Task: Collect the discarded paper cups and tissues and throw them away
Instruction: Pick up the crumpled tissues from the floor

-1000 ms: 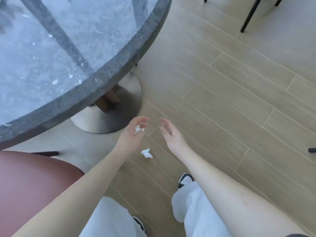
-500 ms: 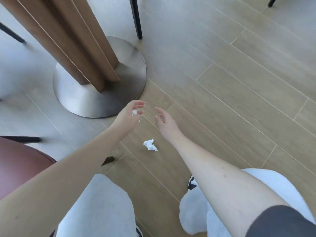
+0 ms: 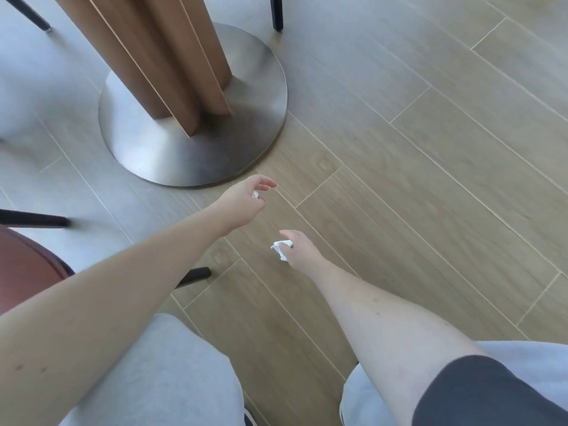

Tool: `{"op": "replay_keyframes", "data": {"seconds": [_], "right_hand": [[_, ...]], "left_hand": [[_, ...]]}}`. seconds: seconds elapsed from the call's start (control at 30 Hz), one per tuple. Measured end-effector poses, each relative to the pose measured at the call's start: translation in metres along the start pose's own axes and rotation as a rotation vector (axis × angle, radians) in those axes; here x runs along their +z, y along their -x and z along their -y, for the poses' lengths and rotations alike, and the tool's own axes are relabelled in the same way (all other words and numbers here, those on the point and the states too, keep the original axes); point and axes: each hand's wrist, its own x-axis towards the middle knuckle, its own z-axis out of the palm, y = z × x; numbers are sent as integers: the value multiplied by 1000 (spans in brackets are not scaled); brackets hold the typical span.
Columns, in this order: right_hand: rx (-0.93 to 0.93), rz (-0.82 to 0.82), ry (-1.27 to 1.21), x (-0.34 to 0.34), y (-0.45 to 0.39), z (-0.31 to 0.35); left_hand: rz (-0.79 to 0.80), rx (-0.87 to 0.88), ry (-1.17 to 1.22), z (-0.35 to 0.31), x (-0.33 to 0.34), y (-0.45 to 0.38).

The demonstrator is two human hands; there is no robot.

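Observation:
My left hand (image 3: pixel 244 206) hovers over the wooden floor near the table base and holds a small white tissue scrap (image 3: pixel 255 195) in its curled fingers. A larger crumpled white tissue (image 3: pixel 280 249) lies on the floor below and right of it. My right hand (image 3: pixel 299 249) has come down onto this tissue, with the thumb above it and the fingers curled round its right side, pinching it. No paper cup is in view.
A round brushed-metal table base (image 3: pixel 196 139) with a brown wooden pedestal (image 3: pixel 159 56) stands just beyond my left hand. Black chair legs (image 3: pixel 278 13) (image 3: pixel 196 276) and a reddish-brown chair seat (image 3: pixel 27 265) are close by. My knees in light trousers fill the bottom.
The view dropped from the tabletop to under the table. My right hand moved down and back onto the floor tissue and closed on it. My left hand kept its scrap.

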Motion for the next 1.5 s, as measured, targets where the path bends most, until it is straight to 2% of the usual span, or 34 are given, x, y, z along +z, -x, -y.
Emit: {"op": "replay_keyframes", "data": {"seconds": [0.13, 0.3, 0.47, 0.7, 0.83, 1.0, 1.23, 1.5], "right_hand": [[77, 50, 254, 21, -10, -10], [125, 121, 415, 37, -20, -14], [175, 63, 503, 45, -23, -16], [115, 16, 302, 15, -14, 12], [-12, -10, 154, -17, 13, 44], [-176, -59, 88, -57, 76, 78], [-204, -191, -156, -117, 191, 137], [-217, -266, -256, -182, 316, 195]], "left_hand": [[0, 17, -51, 4, 3, -5], [-23, 35, -86, 5, 1, -10], [-2, 77, -125, 2, 0, -12], [61, 46, -68, -7, -7, 2], [19, 1, 52, -14, -10, 25], [-16, -69, 171, -42, -14, 61], [95, -142, 162, -120, -37, 128], [195, -118, 155, -233, -71, 203]]}}
